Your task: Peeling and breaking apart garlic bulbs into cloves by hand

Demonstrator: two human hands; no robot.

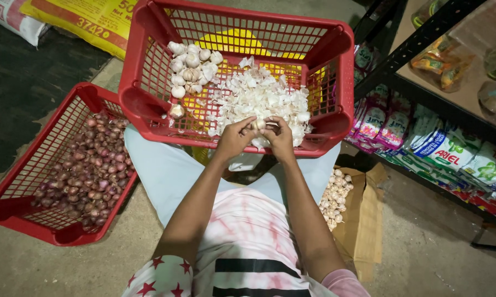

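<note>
- Left hand (234,137) and right hand (280,138) met over the near rim of the big basket (344,66), fingers pinched together on 1 garlic bulb (258,125).
- Done so far, by my guess: a wide heap of skins (259,96) and a small pile of cleaned bulbs (190,69) lay in that basket.
- Left to do: plenty of unpeeled garlic (334,198) sat in the carton (363,231) by the right knee.
- 2nd basket (17,192) of shallots (91,170) stood untouched on the left.
</note>
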